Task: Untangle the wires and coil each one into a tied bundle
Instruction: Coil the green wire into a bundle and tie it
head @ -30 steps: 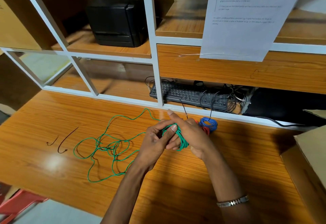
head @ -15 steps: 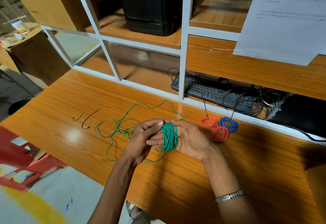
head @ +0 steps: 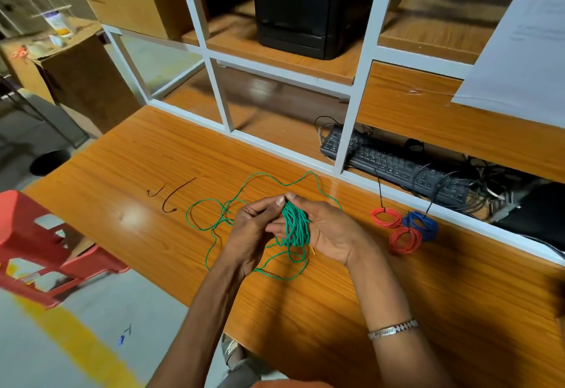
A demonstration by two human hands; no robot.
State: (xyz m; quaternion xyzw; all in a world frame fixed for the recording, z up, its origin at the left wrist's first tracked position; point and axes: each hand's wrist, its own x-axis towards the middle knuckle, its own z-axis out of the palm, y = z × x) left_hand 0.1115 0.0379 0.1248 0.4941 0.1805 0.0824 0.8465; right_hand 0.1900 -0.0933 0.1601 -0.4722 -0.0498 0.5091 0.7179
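From the head view, we see the green wire wound in many loops around the fingers of our right hand. Our left hand pinches the top of that bunch with its thumb. The rest of the green wire lies in loose, messy loops on the wooden counter, left of our hands. Two red bundles and a blue bundle sit on the counter to the right, touching each other. Our left fingers hide part of the wire. We cannot tell where its ends are.
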